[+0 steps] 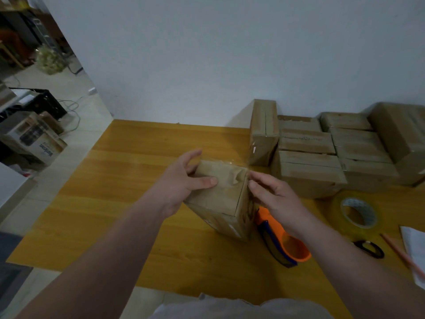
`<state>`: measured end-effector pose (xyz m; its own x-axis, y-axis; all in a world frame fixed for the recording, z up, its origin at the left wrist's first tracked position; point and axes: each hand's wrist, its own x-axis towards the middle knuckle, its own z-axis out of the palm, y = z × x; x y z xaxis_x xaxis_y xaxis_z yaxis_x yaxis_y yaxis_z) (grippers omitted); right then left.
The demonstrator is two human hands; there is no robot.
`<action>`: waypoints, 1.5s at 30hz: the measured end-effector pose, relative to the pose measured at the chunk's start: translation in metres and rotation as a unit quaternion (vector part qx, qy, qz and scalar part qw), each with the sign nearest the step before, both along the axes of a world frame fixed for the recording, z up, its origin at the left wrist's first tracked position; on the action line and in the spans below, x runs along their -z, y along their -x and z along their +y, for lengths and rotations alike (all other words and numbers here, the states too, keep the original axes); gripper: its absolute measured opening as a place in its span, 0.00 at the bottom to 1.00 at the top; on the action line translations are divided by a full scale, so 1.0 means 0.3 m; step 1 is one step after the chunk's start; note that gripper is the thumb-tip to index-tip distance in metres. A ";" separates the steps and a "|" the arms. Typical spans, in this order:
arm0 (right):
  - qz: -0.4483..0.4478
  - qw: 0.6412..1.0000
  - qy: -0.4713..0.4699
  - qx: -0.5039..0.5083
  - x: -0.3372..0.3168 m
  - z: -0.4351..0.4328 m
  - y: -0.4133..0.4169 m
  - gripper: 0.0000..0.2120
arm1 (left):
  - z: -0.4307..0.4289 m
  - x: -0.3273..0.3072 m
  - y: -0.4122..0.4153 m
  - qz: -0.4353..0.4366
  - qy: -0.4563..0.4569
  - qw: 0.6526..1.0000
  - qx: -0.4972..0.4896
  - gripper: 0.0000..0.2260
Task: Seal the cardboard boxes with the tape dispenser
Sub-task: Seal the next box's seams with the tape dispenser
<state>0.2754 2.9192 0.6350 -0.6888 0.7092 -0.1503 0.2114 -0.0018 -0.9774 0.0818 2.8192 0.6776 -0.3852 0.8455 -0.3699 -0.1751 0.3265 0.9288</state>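
**Grey shirt, two bare arms, one box held between the hands**

Grey cloth [241, 307] shows at the bottom edge, and both bare forearms reach out from it over the yellow table [138, 180]. Between the hands is a box [220, 196], tilted, its top face turned toward the person. Whether its lower end touches the table I cannot tell.

The left hand [184, 183] grips the box's left side, thumb laid flat on the top face and fingers curled round the far edge. The right hand [273, 194] has its fingers slightly bent against the box's upper right edge, where clear tape lies wrinkled near the corner. Whether they pinch the tape or only press it I cannot tell.

An orange and blue dispenser [285, 245] lies on the table just right of the box, partly under the right wrist, touched by neither hand. Farther right sit a roll of clear tape [356, 212], a small black object [370, 248], a pencil [400, 252] and some paper [416, 249]. More boxes [322, 162] are stacked along the white wall [207, 65] at the table's far right.
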 end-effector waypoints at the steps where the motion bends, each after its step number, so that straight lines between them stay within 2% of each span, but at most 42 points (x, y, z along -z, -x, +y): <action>1: 0.003 1.000 0.006 -0.004 0.002 -0.002 0.003 0.16 | 0.000 -0.002 0.005 0.001 -0.007 1.000 -0.003 0.43; 3: 0.021 0.999 0.025 -0.013 0.003 -0.009 0.013 0.20 | 0.011 -0.013 0.027 0.025 -0.020 0.999 0.000 0.42; 6: 0.018 0.998 0.046 -0.039 0.020 -0.023 0.019 0.24 | 0.030 -0.040 0.066 0.107 -0.012 0.993 0.048 0.36; 8: 0.007 0.997 0.047 -0.066 0.032 -0.041 0.021 0.22 | 0.028 -0.035 0.083 0.133 0.022 0.987 0.090 0.34; 10: 0.009 0.997 0.045 -0.070 0.038 -0.059 0.026 0.15 | 0.014 -0.015 0.092 0.143 0.056 0.982 0.106 0.34; 12: 0.006 0.998 0.033 -0.060 0.038 -0.075 0.028 0.08 | -0.002 0.001 0.092 0.141 0.071 0.981 0.113 0.30; 16: 0.016 0.995 0.062 -0.070 0.023 -0.104 0.032 0.11 | -0.020 0.012 0.076 0.106 0.055 0.985 0.126 0.24; 18: 0.028 0.992 0.099 -0.077 0.004 -0.111 0.032 0.10 | -0.025 0.014 0.072 0.092 0.052 0.987 0.118 0.22; 21: 0.024 0.990 0.124 -0.070 -0.006 -0.107 0.030 0.13 | -0.027 0.018 0.062 0.082 0.052 0.988 0.116 0.22; 24: 0.016 0.987 0.154 -0.052 -0.018 -0.110 0.037 0.07 | -0.028 0.021 0.043 0.079 0.040 0.989 0.120 0.21; 27: 0.014 0.986 0.162 -0.042 -0.036 -0.117 0.042 0.07 | -0.031 0.019 0.029 0.083 0.030 0.988 0.129 0.20; 33: -0.001 0.993 0.117 -0.001 -0.049 -0.130 0.058 0.06 | -0.035 0.016 0.011 0.086 0.019 0.986 0.139 0.19; 37: -0.033 0.995 0.094 0.031 -0.052 -0.139 0.075 0.10 | -0.041 0.018 0.011 0.093 0.018 0.985 0.144 0.19; 42: -0.062 0.994 0.056 0.077 -0.055 -0.149 0.088 0.09 | -0.055 0.023 0.001 0.100 -0.002 0.983 0.153 0.18; 45: -0.087 0.989 -0.050 0.104 -0.062 -0.154 0.079 0.12 | -0.076 0.028 -0.006 0.087 -0.021 0.982 0.164 0.16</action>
